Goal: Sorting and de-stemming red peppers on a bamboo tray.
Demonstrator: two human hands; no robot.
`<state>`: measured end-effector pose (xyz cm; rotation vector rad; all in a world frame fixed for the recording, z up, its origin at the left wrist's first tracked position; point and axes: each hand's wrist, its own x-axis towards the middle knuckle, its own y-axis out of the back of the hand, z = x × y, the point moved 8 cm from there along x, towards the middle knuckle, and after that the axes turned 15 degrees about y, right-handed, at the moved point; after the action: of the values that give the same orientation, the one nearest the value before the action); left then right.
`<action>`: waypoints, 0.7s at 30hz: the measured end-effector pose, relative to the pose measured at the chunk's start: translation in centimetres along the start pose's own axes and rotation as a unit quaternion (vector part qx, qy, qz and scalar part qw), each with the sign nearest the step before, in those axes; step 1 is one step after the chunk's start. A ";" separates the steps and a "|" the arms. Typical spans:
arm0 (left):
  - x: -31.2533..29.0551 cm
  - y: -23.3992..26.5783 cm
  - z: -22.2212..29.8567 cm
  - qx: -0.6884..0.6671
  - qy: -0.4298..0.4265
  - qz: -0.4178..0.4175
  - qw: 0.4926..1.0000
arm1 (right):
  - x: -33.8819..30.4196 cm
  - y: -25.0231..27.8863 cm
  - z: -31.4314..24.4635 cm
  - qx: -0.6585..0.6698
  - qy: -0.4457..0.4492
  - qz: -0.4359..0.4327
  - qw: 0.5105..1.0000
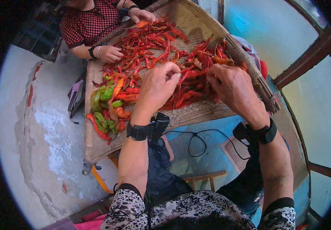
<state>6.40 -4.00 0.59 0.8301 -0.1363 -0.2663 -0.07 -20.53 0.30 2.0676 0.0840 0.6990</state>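
Over the near side of a woven tray (188,117), my left hand (157,87) is closed in a pinch, thumb against fingertips. What it holds is too small to make out. My right hand (235,86) is curled with its fingers bent down among red chili peppers (191,82), and its fingertips are partly hidden. These peppers lie between and beneath my two hands, some wrinkled and dark red. To the left of my left hand sits a group of green and orange peppers (106,94).
Across the tray, a co-worker's two hands (111,54) touch a loose heap of red chilies (146,46). The tray's raised rim (246,57) runs along the right. Beneath are a black cable (196,134) and a wooden stool (205,176). Framed windows (307,88) stand at the right.
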 end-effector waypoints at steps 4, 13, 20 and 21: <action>0.5 1.7 -1.2 -0.085 0.022 -0.043 0.995 | -0.4 -0.1 0.2 -0.012 0.000 0.001 1.000; 3.1 2.0 -4.6 -0.186 0.115 0.025 0.976 | -0.4 -0.5 -0.1 -0.013 0.036 0.041 0.998; -0.4 -2.2 1.3 0.172 -0.140 0.115 0.968 | -0.2 -0.1 -0.3 -0.006 0.036 0.052 0.998; -0.1 -1.9 1.0 0.144 -0.110 0.102 0.978 | -0.2 0.0 -0.4 -0.007 0.035 0.054 0.998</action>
<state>5.78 -5.89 -0.13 1.0652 -0.4745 -0.1447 -0.43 -20.33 0.41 2.0466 0.0077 0.8354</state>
